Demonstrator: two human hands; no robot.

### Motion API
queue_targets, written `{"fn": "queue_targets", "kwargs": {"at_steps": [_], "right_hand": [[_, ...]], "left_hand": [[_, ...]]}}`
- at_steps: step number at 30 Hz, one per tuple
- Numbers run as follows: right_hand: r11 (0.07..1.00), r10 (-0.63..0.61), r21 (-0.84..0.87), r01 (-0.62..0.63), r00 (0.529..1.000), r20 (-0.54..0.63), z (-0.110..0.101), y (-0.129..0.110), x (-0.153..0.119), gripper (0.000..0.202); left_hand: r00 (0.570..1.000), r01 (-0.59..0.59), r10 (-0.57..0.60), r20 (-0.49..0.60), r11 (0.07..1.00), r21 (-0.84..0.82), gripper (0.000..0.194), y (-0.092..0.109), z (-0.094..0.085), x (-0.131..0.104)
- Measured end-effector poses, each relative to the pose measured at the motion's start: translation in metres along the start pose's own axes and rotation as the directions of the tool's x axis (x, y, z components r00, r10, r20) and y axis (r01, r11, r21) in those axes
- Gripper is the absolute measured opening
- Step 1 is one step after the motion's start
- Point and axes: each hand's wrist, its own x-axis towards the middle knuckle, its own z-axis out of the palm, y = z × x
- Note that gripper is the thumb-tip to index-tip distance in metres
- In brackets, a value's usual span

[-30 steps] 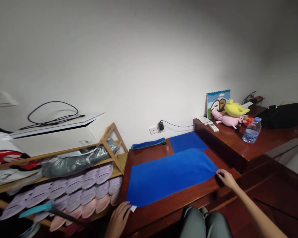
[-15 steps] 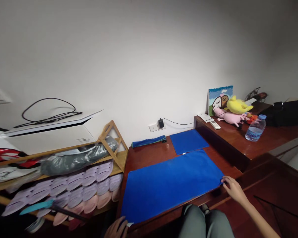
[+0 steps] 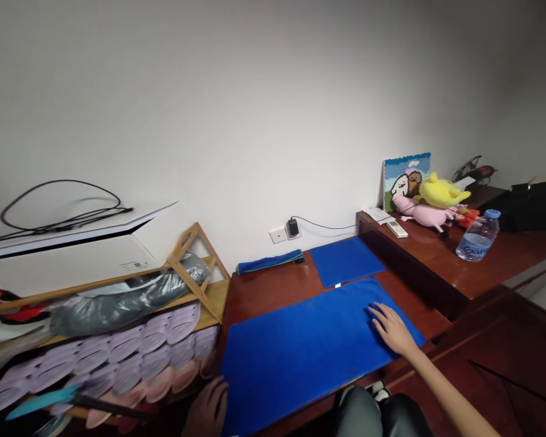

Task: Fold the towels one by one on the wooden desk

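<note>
A large blue cloth (image 3: pixel 295 352) lies spread flat along the front of the dark red wooden table. My right hand (image 3: pixel 391 328) rests palm down on its right part, fingers spread. At the cloth's near left corner is my left hand (image 3: pixel 207 408), its slightly bent fingers reaching the left edge; it is in shadow and appears to hold nothing. Behind the large cloth lies a smaller blue cloth (image 3: pixel 346 261) with a white tag. A long, narrow folded blue cloth (image 3: pixel 268 261) with a green edge sits near the wall.
On the left, a wooden rack (image 3: pixel 200 267) holds lilac and pink slippers (image 3: pixel 152 337) and a white box (image 3: pixel 73 258). A raised table part at right carries a water bottle (image 3: pixel 477 240), plush toys (image 3: pixel 430 215) and a remote (image 3: pixel 397 229). A black plug (image 3: pixel 292 226) is in the wall.
My right hand has moved from the cloth's near right corner inward and away from me, and now lies flat on it. My left hand has shifted slightly up along the left edge.
</note>
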Motion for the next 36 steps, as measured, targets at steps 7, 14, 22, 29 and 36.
{"fn": "queue_targets", "kwargs": {"at_steps": [7, 14, 22, 29, 36], "right_hand": [[0.991, 0.061, -0.121, -0.047, 0.992, 0.111, 0.036, 0.002, 0.004, 0.058], [0.987, 0.032, -0.157, -0.017, 0.995, 0.093, 0.037, -0.061, 0.047, 0.058], [0.945, -0.327, 0.112, 0.307, 0.888, 0.324, 0.125, -0.237, 0.106, 0.065], [0.988, -0.117, -0.064, 0.138, 0.958, 0.262, 0.103, -0.124, 0.113, 0.064], [0.889, 0.371, -0.359, -0.284, 0.906, 0.201, 0.033, 0.044, 0.115, 0.067]], "left_hand": [[0.994, -0.003, -0.008, 0.112, 0.996, 0.094, 0.056, -0.009, 0.038, 0.12], [0.988, 0.043, -0.066, 0.139, 0.985, 0.167, 0.061, -0.039, 0.074, 0.115], [0.993, 0.005, -0.032, 0.113, 0.974, 0.226, 0.063, -0.049, 0.084, 0.11], [0.997, 0.007, -0.025, 0.077, 0.974, 0.227, 0.067, -0.063, 0.097, 0.109], [0.993, 0.031, -0.057, 0.108, 0.975, 0.222, 0.07, -0.067, 0.101, 0.109]]}}
